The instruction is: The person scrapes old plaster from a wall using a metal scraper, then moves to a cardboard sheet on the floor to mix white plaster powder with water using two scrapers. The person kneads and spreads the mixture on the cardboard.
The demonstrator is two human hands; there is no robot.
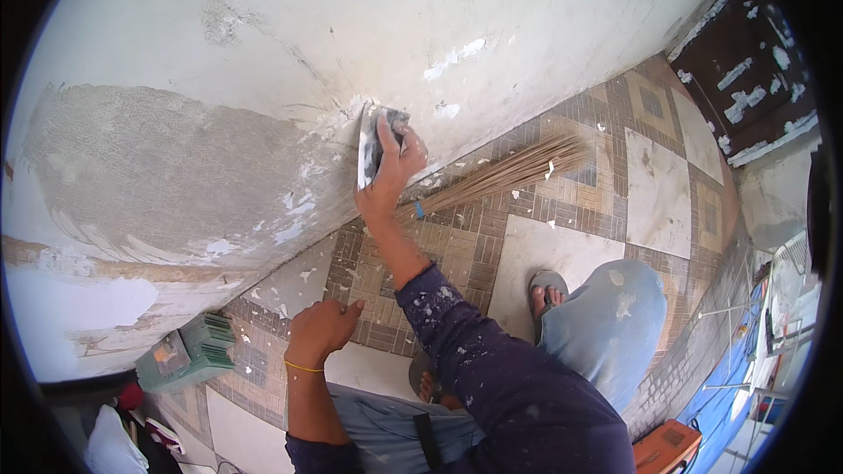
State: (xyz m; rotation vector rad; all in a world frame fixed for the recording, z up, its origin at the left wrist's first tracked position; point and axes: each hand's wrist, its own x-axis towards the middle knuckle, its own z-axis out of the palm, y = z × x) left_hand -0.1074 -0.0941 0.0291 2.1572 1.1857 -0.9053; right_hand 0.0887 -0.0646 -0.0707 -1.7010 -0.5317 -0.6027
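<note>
Head camera: we look down on a person's right hand (392,172) as it holds a plastering trowel (370,146) against a patched white wall (307,0). We see the fingers wrapped around the back of the tool in a narrow grip, with the blade standing on edge to our view, at the right end of a rough grey patch (167,175) of bare plaster. White smears and flakes mark the wall on both sides of the blade.

Below and to the left, we find the left hand (321,330) raised over the floor, well apart from the trowel, its fingers curled and its thumb pointing right. The palm is hidden, and we cannot tell whether it holds anything. A yellow band (304,367) circles that wrist. On the other arm, white spots dot a navy sleeve (518,377).

Beyond the right forearm, we note a stick broom (518,171) lying on the tiled floor (562,250) near the foot of the wall, a blue tie (420,210) near its narrow end. White chips are scattered around it. We see a grey sandal (536,285) beside a jeans-clad knee (610,307), a green ridged object (184,355) near the wall at lower left, and an orange case (666,449) at the lower right. A dark panel (742,53) streaked with white stands at the upper right.
</note>
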